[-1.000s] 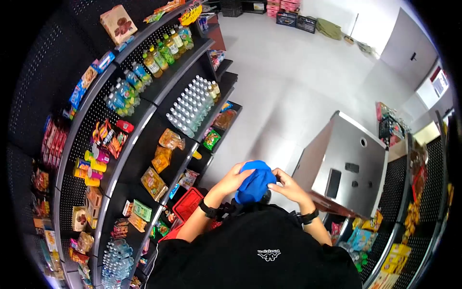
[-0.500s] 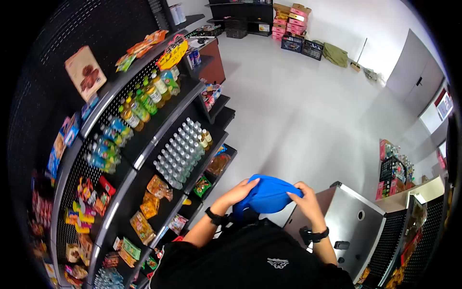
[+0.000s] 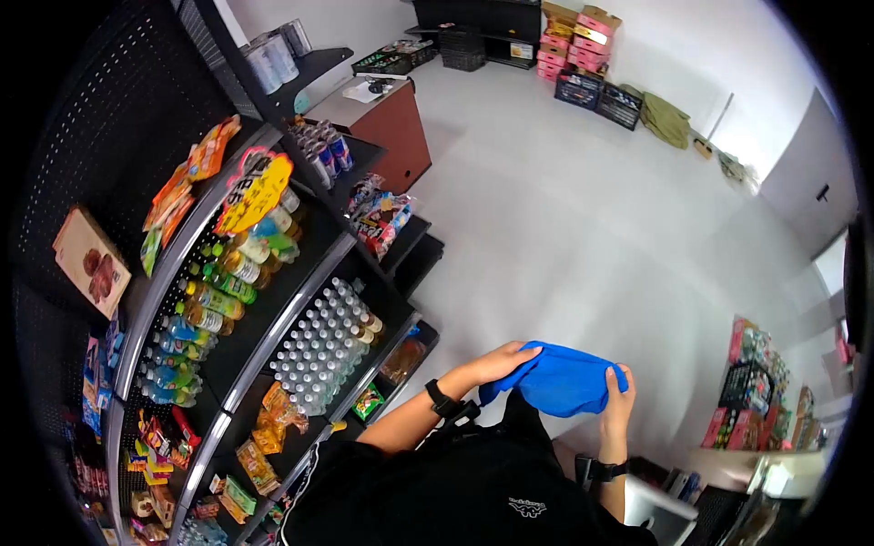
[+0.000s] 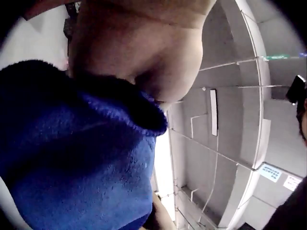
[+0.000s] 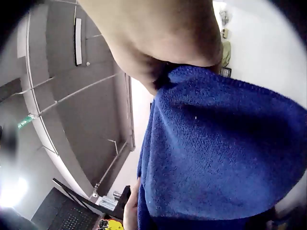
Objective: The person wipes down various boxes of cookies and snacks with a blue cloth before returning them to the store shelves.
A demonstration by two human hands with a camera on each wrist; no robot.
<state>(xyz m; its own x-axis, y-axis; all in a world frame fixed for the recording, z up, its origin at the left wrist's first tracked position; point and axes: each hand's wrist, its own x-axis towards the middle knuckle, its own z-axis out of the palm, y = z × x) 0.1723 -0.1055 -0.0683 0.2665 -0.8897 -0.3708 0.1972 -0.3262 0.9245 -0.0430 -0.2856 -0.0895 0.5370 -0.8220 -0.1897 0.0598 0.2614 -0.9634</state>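
Observation:
A blue towel [image 3: 566,380] with a short, fuzzy pile and a stitched edge is stretched between both hands in front of the body. My left hand [image 3: 503,362] pinches its left end, thumb and fingers closed on the fabric. At the opposite end my right hand [image 3: 619,400] grips a corner, thumb uppermost. In the left wrist view the towel [image 4: 91,148] folds over near the thumb and covers the fingertips. The right wrist view has the towel [image 5: 220,148] hanging in a broad sheet from the hand, its stitched edge along the top.
Curved shelves to the left carry rows of clear bottles [image 3: 323,350], coloured drinks [image 3: 214,305] and snack packs [image 3: 258,464]. A brown counter [image 3: 391,136] stands beyond them. Grey floor [image 3: 564,209] stretches ahead, with pink boxes [image 3: 592,41] at the back wall and crates [image 3: 746,387] at right.
The towel went from bunched up to spread wide as the hands drew apart. Both hands moved rightward in view, and the head view swung away from the metal-topped counter.

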